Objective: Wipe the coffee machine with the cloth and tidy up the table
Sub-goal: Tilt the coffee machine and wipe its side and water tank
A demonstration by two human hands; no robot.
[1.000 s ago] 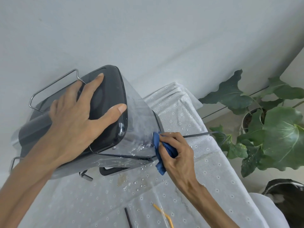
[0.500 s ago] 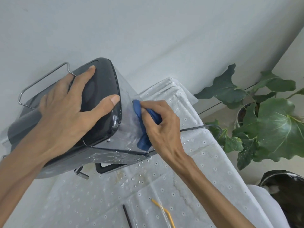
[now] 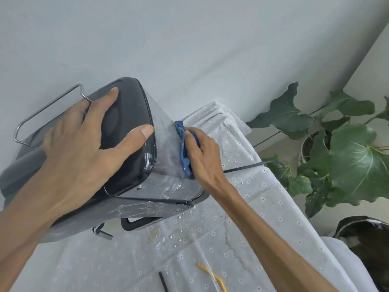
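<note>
The dark grey coffee machine (image 3: 134, 157) stands on the table with its glossy black top towards me and a clear, wet tank on its right side. My left hand (image 3: 84, 148) lies spread on the black top, fingers straight, thumb at the right edge. My right hand (image 3: 202, 154) holds a bunched blue cloth (image 3: 185, 150) and presses it against the upper part of the clear tank wall. Water drops cling to the tank and its lower rim.
The table wears a white dotted tablecloth (image 3: 242, 218) with water drops and a brownish stain. A yellow straw (image 3: 212, 275) and a black stick (image 3: 163, 281) lie near the front. A black cord (image 3: 248, 166) runs right towards a large-leaved potted plant (image 3: 347, 157). The wall is close behind.
My right hand has carried the blue cloth from the tank's lower edge up along its wall. My left hand stays on the top.
</note>
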